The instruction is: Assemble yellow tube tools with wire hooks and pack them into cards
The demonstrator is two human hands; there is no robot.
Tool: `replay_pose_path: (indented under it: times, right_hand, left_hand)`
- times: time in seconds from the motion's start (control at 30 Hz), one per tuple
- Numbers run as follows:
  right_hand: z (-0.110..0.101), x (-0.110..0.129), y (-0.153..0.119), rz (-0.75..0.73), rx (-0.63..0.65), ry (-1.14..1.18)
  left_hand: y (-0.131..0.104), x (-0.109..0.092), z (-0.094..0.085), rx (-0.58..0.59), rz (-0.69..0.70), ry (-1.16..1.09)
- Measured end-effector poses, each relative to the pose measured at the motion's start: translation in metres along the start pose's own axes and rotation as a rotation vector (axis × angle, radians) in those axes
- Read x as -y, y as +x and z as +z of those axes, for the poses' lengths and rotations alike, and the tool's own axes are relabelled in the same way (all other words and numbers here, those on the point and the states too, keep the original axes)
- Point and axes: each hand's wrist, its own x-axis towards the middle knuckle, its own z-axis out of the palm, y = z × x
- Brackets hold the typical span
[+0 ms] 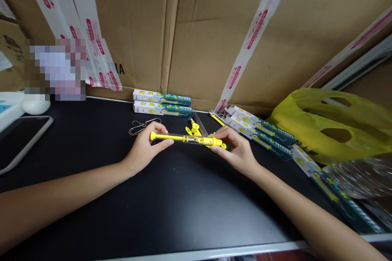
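Observation:
A clear tubular spring scale (186, 139) with yellow end parts and a yellow inner rod is held level above the black table. My left hand (148, 140) grips its left end between thumb and fingers. At the other end, my right hand (234, 147) pinches the yellow cap, from which a small yellow ring sticks out. Just behind the tube lie small yellow plastic parts (194, 127) and a clear tube (201, 122), partly hidden by it. Metal wire hooks (139, 126) rest behind my left hand. A spring with a yellow piece (217, 118) lies behind my right hand.
Printed boxes (162, 109) are stacked at the back, with more boxes (260, 134) to the right. A yellow plastic bag (294, 122) sits at the right edge. A phone (24, 140) lies at the left. Large cardboard (208, 49) walls off the back.

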Motion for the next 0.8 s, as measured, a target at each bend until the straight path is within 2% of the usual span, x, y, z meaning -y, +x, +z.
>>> replay_pose_path:
  times: [0.13,0.3,0.43,0.57,0.73,0.8]
  right_hand:
    - [0.0035,-0.0007,-0.0043,0.09,0.017,0.069]
    - [0.0059,0.001,-0.0078,0.238,0.078,0.284]
    - [0.0062,0.0008,-0.0075,0.281,0.096,0.35]
    - [0.0038,-0.0027,-0.005,0.229,0.037,0.233]
    - [-0.0008,-0.0037,0.0003,0.017,-0.031,-0.011]
    - [-0.0013,-0.0032,0.0015,-0.024,-0.028,-0.045]
  left_hand:
    - [0.0001,0.0006,-0.0001,-0.004,0.009,0.003]
    - [-0.0001,0.0025,-0.0004,0.005,0.007,0.005]
    - [-0.0005,0.0015,-0.0005,0.014,0.008,-0.004]
    - [-0.0007,-0.0013,-0.0001,0.009,0.002,-0.006]
    - [-0.0008,-0.0017,0.0008,0.012,-0.003,-0.023]
    - [-0.0008,-0.0007,0.0009,0.015,-0.002,-0.029]
